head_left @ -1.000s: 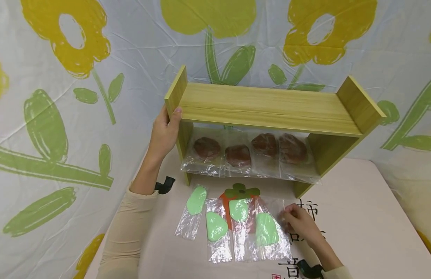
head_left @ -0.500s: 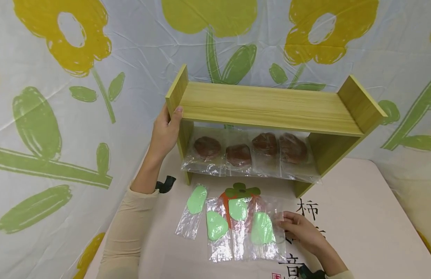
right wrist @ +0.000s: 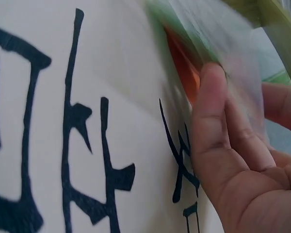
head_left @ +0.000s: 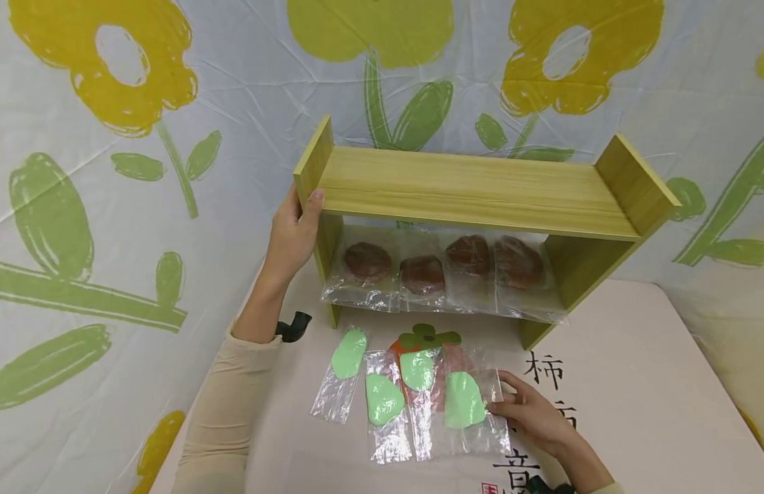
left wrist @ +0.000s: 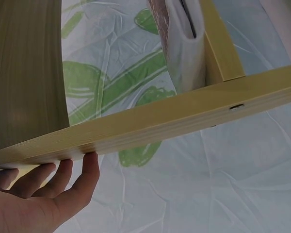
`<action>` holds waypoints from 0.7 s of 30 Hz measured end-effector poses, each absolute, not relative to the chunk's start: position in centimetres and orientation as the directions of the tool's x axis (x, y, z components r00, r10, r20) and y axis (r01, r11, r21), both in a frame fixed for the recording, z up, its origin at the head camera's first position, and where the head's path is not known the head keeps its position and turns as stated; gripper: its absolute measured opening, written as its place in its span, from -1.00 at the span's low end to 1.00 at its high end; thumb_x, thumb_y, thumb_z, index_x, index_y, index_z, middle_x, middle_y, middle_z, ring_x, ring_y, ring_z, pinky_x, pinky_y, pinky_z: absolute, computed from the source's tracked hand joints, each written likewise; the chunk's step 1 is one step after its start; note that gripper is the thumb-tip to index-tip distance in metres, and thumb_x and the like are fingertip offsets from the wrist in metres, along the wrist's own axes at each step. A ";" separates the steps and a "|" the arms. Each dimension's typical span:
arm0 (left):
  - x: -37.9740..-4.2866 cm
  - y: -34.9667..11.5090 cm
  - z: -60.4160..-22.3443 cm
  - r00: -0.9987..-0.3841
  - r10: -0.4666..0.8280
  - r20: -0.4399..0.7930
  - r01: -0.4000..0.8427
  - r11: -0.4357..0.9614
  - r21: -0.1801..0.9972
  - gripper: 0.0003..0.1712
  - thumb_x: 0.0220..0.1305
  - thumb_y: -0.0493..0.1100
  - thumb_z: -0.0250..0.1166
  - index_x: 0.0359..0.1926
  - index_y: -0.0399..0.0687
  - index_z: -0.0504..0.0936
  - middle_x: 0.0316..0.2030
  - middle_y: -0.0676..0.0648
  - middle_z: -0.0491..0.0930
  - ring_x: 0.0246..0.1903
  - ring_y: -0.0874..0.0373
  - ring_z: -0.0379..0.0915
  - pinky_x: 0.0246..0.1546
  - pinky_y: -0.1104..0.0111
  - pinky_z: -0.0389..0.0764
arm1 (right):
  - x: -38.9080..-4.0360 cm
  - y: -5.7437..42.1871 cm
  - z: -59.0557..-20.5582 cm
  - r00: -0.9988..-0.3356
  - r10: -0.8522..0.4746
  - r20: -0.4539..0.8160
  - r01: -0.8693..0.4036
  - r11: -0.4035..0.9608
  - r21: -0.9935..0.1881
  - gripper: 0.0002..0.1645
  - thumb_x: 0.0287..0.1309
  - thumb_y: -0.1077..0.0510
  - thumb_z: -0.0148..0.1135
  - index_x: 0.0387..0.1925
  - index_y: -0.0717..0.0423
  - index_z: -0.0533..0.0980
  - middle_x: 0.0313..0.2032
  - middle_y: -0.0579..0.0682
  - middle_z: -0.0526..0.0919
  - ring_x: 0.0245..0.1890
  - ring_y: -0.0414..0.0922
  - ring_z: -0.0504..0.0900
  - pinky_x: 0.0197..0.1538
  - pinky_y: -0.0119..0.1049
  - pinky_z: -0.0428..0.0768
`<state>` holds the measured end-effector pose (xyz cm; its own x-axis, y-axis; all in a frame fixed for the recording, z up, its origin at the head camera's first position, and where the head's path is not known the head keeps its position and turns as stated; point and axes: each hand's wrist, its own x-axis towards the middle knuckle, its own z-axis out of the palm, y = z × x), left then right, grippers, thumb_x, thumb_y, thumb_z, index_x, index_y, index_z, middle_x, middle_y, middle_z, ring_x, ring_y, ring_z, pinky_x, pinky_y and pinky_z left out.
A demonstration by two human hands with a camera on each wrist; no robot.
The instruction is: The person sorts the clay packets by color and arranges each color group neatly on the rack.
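Note:
My left hand [head_left: 290, 237] grips the left side panel of a yellow wooden shelf [head_left: 474, 192], thumb on the front. In the left wrist view, the fingers [left wrist: 89, 170] press the panel's outer face. Low at right, my right hand [head_left: 536, 415] pinches the right edge of a clear plastic bag with a pale green flat piece [head_left: 465, 401] inside. The right wrist view shows the thumb [right wrist: 211, 107] against the blurred bag, raised off the tabletop at this edge. Similar bags hold green pieces [head_left: 384, 400] to its left; the nearest ones overlap.
Clear bags with dark brown flat pieces [head_left: 367, 262] rest side by side on the lower shelf board, overhanging its front. The pale tabletop [head_left: 629, 384] bears a printed persimmon and black characters [head_left: 544, 369]. A flower-patterned cloth [head_left: 246, 82] hangs behind the shelf.
My right hand has taken the rightmost bag's edge and drawn it slightly left, lifting it. The green piece shifted left with it. My left hand stays on the shelf.

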<state>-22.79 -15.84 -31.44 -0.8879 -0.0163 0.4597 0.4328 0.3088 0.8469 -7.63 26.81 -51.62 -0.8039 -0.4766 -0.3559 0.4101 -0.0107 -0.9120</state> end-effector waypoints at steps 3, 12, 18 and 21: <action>-22.8 -15.8 -31.4 -0.890 -0.020 0.456 0.427 0.314 0.848 -0.36 0.53 0.18 0.02 0.44 -0.04 0.33 0.19 -0.19 0.49 0.20 0.04 0.38 0.14 -0.02 0.40 | -7.6 27.1 -51.7 -0.817 -0.457 -0.351 0.403 -0.019 -0.915 -0.10 0.36 0.34 0.18 0.47 0.41 -0.15 -0.24 0.06 0.69 -0.37 -0.21 0.58 -0.30 -0.35 0.55; -22.8 -15.9 -31.4 -0.895 -0.028 0.445 0.413 0.326 0.850 -0.38 0.54 0.16 0.01 0.44 -0.04 0.33 0.19 -0.20 0.49 0.20 0.02 0.38 0.15 -0.02 0.39 | -7.8 27.8 -51.3 -0.844 -0.458 -0.279 0.362 -0.102 -0.927 -0.39 0.38 0.39 0.10 0.38 0.23 0.16 -0.05 0.14 0.69 -0.21 -0.11 0.67 -0.22 -0.28 0.63; -22.7 -15.9 -31.4 -0.900 -0.023 0.435 0.405 0.325 0.855 -0.39 0.55 0.14 0.01 0.45 -0.03 0.32 0.19 -0.20 0.49 0.19 0.01 0.38 0.14 -0.02 0.40 | -7.8 28.4 -49.6 -0.855 -0.484 -0.185 0.330 -0.235 -0.914 -0.45 0.41 0.44 0.00 0.33 0.03 0.28 -0.11 0.04 0.70 -0.25 -0.17 0.66 -0.25 -0.37 0.61; -22.6 -15.9 -31.4 -0.900 -0.025 0.436 0.406 0.322 0.855 -0.40 0.55 0.13 0.01 0.44 -0.03 0.32 0.19 -0.20 0.49 0.19 0.01 0.39 0.13 -0.02 0.41 | -7.6 28.2 -48.6 -0.839 -0.525 -0.143 0.336 -0.294 -0.895 -0.43 0.42 0.48 -0.05 0.33 -0.01 0.31 -0.12 0.04 0.69 -0.22 -0.13 0.68 -0.22 -0.36 0.63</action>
